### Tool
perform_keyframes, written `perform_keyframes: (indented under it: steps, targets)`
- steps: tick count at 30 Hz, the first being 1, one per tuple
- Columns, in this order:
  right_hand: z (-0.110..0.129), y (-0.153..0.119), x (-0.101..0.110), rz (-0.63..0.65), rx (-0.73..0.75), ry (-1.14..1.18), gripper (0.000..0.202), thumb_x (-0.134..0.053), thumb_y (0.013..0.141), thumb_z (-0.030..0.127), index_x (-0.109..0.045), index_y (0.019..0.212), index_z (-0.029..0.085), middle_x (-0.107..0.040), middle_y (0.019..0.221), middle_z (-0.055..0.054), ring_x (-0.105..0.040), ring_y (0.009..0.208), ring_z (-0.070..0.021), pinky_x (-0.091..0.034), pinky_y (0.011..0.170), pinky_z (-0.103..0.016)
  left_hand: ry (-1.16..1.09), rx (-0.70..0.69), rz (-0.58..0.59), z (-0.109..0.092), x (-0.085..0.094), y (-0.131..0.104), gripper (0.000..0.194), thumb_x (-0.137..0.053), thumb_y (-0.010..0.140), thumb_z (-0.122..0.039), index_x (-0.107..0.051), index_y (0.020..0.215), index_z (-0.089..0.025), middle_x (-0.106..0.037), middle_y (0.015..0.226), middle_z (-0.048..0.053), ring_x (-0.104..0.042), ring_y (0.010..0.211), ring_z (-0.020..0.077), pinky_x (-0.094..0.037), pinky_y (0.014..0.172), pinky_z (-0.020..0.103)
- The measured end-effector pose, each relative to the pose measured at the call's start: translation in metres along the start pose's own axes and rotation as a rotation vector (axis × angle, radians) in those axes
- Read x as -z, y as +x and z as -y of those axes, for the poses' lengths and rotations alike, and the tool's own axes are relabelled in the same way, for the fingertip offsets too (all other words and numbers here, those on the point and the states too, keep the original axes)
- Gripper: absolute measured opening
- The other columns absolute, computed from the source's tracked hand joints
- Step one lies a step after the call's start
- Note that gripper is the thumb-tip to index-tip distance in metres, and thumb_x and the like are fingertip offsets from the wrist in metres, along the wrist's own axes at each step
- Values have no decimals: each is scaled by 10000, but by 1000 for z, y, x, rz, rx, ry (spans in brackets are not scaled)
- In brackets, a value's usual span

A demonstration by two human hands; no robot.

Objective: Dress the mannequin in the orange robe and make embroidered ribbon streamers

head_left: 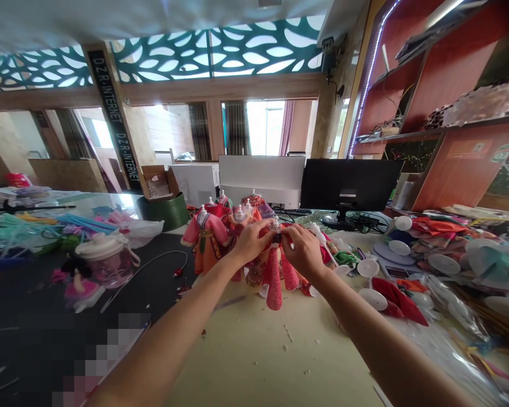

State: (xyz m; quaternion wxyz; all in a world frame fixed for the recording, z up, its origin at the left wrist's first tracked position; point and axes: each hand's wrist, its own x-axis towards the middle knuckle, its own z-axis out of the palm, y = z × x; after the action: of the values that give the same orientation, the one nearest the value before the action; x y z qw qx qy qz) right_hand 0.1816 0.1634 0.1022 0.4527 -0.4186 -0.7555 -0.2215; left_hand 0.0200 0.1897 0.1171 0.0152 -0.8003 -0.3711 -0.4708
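My left hand and my right hand meet at the centre. Their fingers are closed around the upper part of a doll costume, just below a white knob at its top. Two pink patterned, cone-shaped pieces, perhaps sleeves, hang from it; the fingers hide much of the rest. Behind my hands stand several small doll costumes with white knobs on top. One of these is a pink and orange doll costume, left of my left hand. Reddish costume parts show between and below my wrists.
A black monitor and a white-backed monitor stand behind. At left are a green round container, a pink clear jug and a small doll. White discs, fabric and plastic bags crowd the right. Scraps dot the table.
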Motion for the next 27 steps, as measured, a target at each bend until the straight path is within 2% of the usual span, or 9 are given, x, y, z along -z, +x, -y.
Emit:
perform_keyframes:
  steps: [3, 9, 14, 19, 24, 27]
  targets:
    - [0, -1, 3, 9, -3, 19, 194, -417, 878, 218, -597, 821, 177, -621, 735, -40, -565, 673, -153, -379, 613, -248, -16, 12, 5, 0, 0, 0, 294, -564, 829, -331, -631, 1075, -184, -684, 974, 62, -618, 953, 211, -497, 835, 323]
    - [-7, 4, 4, 6, -63, 36, 246, -397, 900, 254, -615, 988, 181, -617, 833, -47, -555, 675, -146, -324, 521, -240, -62, 23, 29, -1, -1, -1, 326, -532, 846, -370, -620, 1100, -186, -682, 994, 69, -621, 956, 208, -501, 825, 311]
    - [-8, 10, 4, 56, -81, 90, 237, -443, 873, 243, -654, 978, 222, -604, 863, -34, -551, 682, -130, -313, 494, -223, -92, 43, 48, -1, 0, 0, 334, -535, 846, -353, -613, 1110, -164, -669, 1040, 79, -618, 977, 209, -492, 852, 308]
    - [-6, 11, 6, 83, -143, 182, 243, -462, 850, 266, -658, 988, 229, -603, 894, -47, -569, 727, -157, -378, 558, -240, -112, 66, 73, 1, 1, 0, 355, -536, 846, -346, -602, 1128, -142, -659, 1077, 89, -604, 1012, 222, -478, 889, 331]
    - [-14, 19, 1, 50, -308, 321, 296, -434, 835, 265, -623, 1049, 186, -618, 1040, -87, -576, 940, -218, -440, 781, -330, -126, 84, 87, 2, 0, 0, 370, -533, 846, -354, -591, 1145, -145, -655, 1100, 90, -590, 1049, 230, -468, 914, 352]
    - [-20, 25, -3, 138, -346, 442, 292, -406, 838, 284, -661, 925, 173, -680, 896, -55, -621, 826, -186, -472, 721, -301, -128, 90, 92, 1, 0, -1, 354, -535, 844, -338, -591, 1138, -147, -652, 1112, 85, -588, 1056, 228, -463, 925, 361]
